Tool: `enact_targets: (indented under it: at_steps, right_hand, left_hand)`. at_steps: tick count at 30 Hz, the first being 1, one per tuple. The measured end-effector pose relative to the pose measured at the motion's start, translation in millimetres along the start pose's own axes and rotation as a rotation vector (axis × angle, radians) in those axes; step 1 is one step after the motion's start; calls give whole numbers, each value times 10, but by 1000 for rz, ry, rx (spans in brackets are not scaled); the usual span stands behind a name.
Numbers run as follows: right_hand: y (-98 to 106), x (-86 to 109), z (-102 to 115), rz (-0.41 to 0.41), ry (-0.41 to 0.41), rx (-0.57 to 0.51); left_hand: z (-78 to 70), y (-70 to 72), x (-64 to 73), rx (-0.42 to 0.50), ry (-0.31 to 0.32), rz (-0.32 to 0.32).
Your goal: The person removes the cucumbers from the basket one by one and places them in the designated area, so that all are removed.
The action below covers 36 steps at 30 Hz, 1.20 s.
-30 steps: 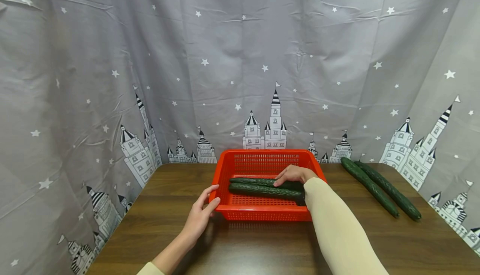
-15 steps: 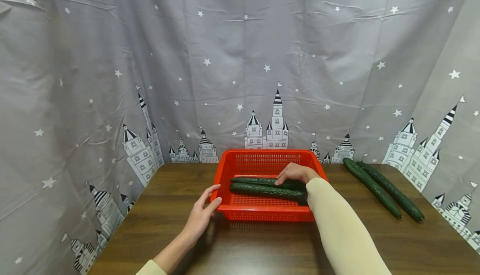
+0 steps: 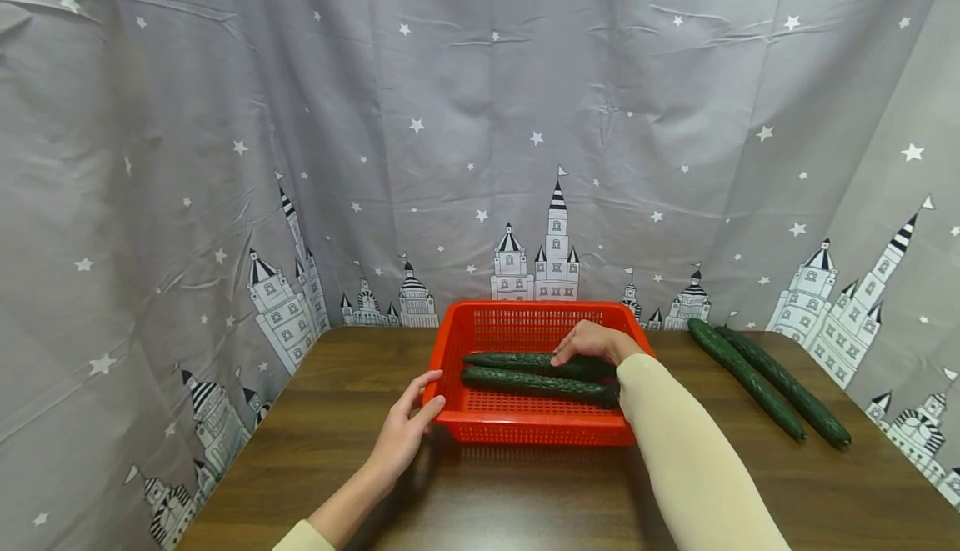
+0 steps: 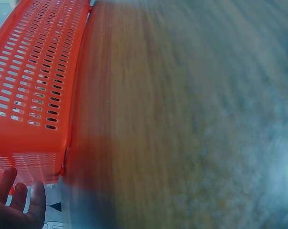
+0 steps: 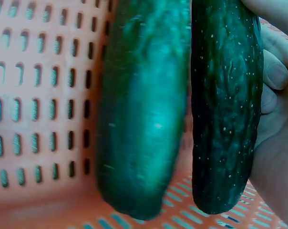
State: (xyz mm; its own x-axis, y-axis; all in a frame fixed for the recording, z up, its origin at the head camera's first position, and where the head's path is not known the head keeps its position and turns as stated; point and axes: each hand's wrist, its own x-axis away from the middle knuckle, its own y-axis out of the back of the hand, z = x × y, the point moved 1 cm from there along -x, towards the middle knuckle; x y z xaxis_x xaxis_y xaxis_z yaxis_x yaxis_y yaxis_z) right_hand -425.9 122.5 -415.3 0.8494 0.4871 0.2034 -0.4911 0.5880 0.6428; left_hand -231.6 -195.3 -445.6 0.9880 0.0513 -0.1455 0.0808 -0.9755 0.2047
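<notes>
In the head view, a red plastic basket with slotted walls stands on the table. Inside it two long dark green cucumbers lie side by side: a nearer cucumber and a farther cucumber. My right hand reaches in over the right side and grips the farther one near its right end. The right wrist view shows its fingers curled around that cucumber, with the other cucumber beside it. My left hand touches the basket's left front corner with loosely straight fingers.
Two more cucumbers lie on the wooden table to the right of the basket: a left one and a right one. A grey curtain with stars and castles hangs behind and along both sides.
My right hand and the farther cucumber have shifted slightly away from the nearer cucumber, and the gap between the two has widened. My left hand has stayed at the basket corner.
</notes>
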Motion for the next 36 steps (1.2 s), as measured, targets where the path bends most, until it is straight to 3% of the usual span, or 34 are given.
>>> enact_targets:
  at_steps: [25,36]
  right_hand:
    - [155,72,56,-60,34,-49]
    - [272,130,89,-81,59,-12]
  left_hand:
    - [-10,-17,-9,-4,24,-5]
    - [-5,-20,-11,6,25,-4]
